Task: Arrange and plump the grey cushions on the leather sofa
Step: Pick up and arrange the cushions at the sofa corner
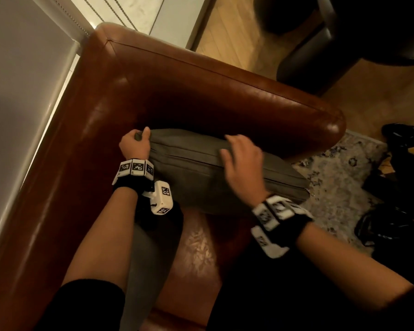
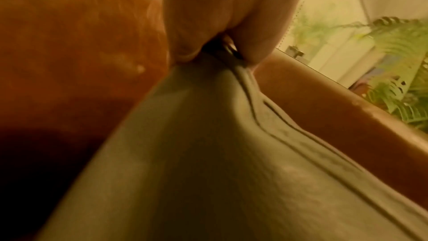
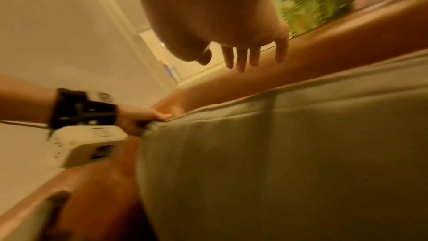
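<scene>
Left hand point(image 1: 134, 145) pinches the grey cushion point(image 1: 201, 177) corner — right hand point(image 1: 243, 161) spread, which only its wrist view shows clear of the fabric.

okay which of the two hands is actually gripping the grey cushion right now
The left hand: it pinches the grey cushion at its corner. The right hand has its fingers spread over the top edge, gripping nothing.

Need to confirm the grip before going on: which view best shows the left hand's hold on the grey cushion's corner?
The left wrist view: the fingers pinch the grey cushion by its seamed corner, close up. The head view shows the left hand curled over that corner from above. The right wrist view shows it small and blurred, with the right hand open.
</scene>
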Tool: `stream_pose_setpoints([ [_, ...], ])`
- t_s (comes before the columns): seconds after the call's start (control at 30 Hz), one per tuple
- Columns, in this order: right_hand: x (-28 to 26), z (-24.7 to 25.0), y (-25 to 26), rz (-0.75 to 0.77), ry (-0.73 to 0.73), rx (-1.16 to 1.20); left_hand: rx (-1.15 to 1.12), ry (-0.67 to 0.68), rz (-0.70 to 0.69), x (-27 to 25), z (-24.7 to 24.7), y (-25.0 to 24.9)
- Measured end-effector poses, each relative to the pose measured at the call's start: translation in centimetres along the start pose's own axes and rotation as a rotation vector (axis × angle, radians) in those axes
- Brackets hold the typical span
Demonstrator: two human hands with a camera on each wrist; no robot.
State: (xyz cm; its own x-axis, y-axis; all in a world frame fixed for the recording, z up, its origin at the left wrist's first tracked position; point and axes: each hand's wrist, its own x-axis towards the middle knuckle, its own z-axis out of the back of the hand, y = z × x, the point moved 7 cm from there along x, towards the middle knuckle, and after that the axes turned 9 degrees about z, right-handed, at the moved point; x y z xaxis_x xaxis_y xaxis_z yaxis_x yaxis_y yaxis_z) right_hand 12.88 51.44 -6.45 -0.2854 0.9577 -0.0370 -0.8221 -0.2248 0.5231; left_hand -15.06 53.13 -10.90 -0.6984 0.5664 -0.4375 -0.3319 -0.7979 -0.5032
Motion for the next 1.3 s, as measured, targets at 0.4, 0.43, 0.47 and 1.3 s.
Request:
stream_pose_setpoints([
  [0.4,-5.0,-5.3,-7.3,-0.210,0.157,-0.094,-0.033,0.013,-0.068,-0.2,-0.8,0.6],
  [0.43,-6.1,-4.2,-9.0,-0.265,0.130,-0.090,-0.036,0.028,-0.082,-0.5,-1.0,0.4],
  [0.47,-7.0,-3.3,-10.3,-0.317,0.117,-0.103,-0.038,0.037,-0.093,-0.7,-1.2,0.3],
  [1.3,-14.4,4.3,-17.2,-0.719,-0.170,0.398,-0.073,0.171,0.184,-0.2,-0.1,1.9],
])
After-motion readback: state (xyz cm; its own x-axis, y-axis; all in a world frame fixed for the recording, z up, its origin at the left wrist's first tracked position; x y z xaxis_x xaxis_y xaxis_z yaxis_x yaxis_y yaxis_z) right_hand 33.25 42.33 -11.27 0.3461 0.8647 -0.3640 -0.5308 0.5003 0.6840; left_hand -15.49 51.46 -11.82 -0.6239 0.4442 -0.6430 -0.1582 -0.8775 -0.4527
